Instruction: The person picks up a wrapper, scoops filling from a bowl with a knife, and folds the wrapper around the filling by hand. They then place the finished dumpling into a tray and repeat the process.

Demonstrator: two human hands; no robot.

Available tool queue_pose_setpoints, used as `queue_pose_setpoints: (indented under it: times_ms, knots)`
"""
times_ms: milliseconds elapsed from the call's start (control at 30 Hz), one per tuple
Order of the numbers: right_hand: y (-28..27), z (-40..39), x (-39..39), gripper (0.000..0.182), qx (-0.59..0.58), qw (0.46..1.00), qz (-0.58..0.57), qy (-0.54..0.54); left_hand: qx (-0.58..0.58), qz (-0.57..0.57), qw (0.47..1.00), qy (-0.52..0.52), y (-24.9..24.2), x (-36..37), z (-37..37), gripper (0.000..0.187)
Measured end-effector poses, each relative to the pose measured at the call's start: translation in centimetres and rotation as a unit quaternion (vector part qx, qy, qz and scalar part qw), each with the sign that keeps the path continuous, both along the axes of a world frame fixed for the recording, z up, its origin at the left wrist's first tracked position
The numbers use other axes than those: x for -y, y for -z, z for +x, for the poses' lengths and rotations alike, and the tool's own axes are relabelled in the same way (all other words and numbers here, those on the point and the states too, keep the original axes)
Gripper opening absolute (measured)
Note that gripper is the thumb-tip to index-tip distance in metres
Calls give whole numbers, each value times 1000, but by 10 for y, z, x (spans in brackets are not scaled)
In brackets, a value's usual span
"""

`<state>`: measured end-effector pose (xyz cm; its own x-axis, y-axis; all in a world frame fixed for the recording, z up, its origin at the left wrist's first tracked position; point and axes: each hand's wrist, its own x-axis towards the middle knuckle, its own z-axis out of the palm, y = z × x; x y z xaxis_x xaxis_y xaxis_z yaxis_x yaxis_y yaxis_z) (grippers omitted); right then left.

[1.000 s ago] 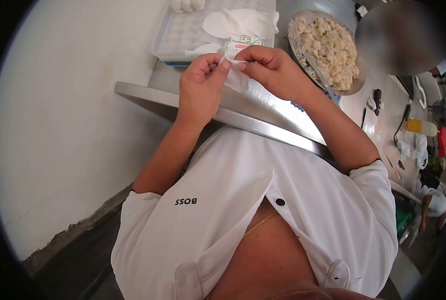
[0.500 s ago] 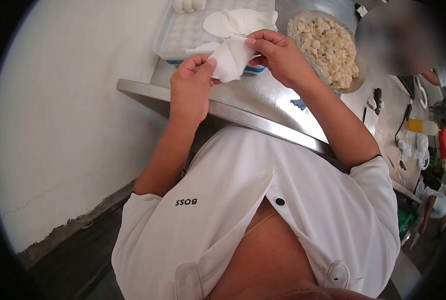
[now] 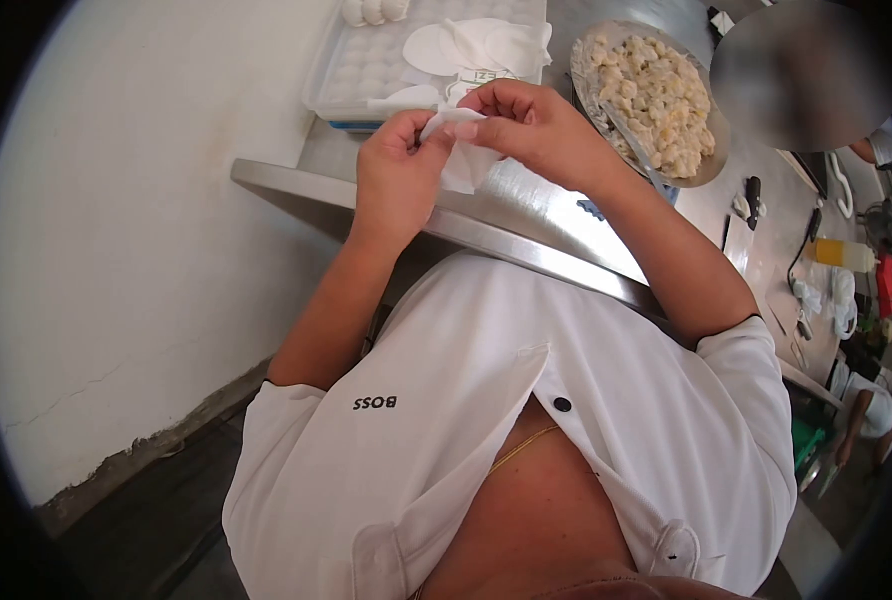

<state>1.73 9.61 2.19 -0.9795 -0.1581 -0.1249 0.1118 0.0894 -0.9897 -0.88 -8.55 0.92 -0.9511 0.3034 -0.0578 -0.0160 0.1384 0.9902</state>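
A thin white dough wrapper (image 3: 463, 172) hangs folded between my two hands, above the near edge of the table. My left hand (image 3: 398, 185) pinches its upper left side between thumb and fingers. On the other side, my right hand (image 3: 546, 130) grips the top edge, its thumb close to my left thumb. Whether anything lies inside the fold is hidden. Just beyond my hands, more round white wrappers (image 3: 436, 50) lie overlapping on a translucent plastic container (image 3: 318, 95), through which rows of white rounded pieces show.
A metal bowl (image 3: 714, 165) of chunky creamy filling (image 3: 656, 100) stands to the right, a flat utensil (image 3: 631, 140) leaning in it. Farther right are a knife (image 3: 753, 200) and a yellow squeeze bottle (image 3: 841, 252). A wall (image 3: 146, 220) runs along the left; other people are at far right.
My hands have drawn together, and the wrapper has gone from spread out to folded over. Green print behind my right hand has come into view.
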Motion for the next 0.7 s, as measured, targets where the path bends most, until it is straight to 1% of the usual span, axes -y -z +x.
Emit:
queue_pose_setpoints:
  times_ms: [33, 100, 133, 200, 233, 267, 300, 333, 400, 433, 467, 533, 600, 700]
  knots:
    - [4, 0, 0, 23, 0, 1000, 0, 0, 0, 0, 1000, 0, 0, 0, 2, 24]
    - [15, -1, 1, 25, -62, 998, -3, -7, -57, -71, 996, 10, -1, -1, 5, 23]
    - [13, -2, 0, 25, -62, 998, -3, -7, -57, -71, 996, 11, -2, -1, 5, 23]
    - [6, -4, -4, 24, 30, 998, -32, 34, -80, -93, 992, 16, -6, 0, 5, 23]
    - [9, -7, -6, 24, 29, 998, -32, 34, -80, -93, 992, 16, -4, 1, 3, 23]
    - [17, -11, -10, 23, 32, 995, -76, 55, 9, 19, 1000, -1, -1, 1, 1, 23]
    - [24, -15, -14, 22, 34, 989, -119, 76, 98, 130, 986, -19, 1, 2, -2, 24]
    - [29, -19, -17, 22, 34, 989, -119, 76, 98, 130, 986, -19, 1, 5, -6, 24]
    - [37, -24, -22, 19, 74, 957, -265, 88, 181, 282, 942, -4, 1, 11, -12, 24]
    - [33, -24, -24, 19, 79, 948, -296, 82, 181, 283, 942, -4, 1, 13, -14, 24]
    - [31, -24, -24, 19, 80, 949, -295, 81, 187, 297, 936, -9, 2, 15, -15, 24]
    - [26, -25, -22, 21, 88, 929, -343, 111, 192, 312, 930, -18, 2, 21, -19, 25]
    - [19, -26, -25, 21, 82, 928, -343, 122, 183, 315, 929, -59, 2, 28, -25, 29]
    - [13, -27, -38, 20, 70, 929, -332, 148, 154, 321, 932, -62, -3, 45, -44, 28]
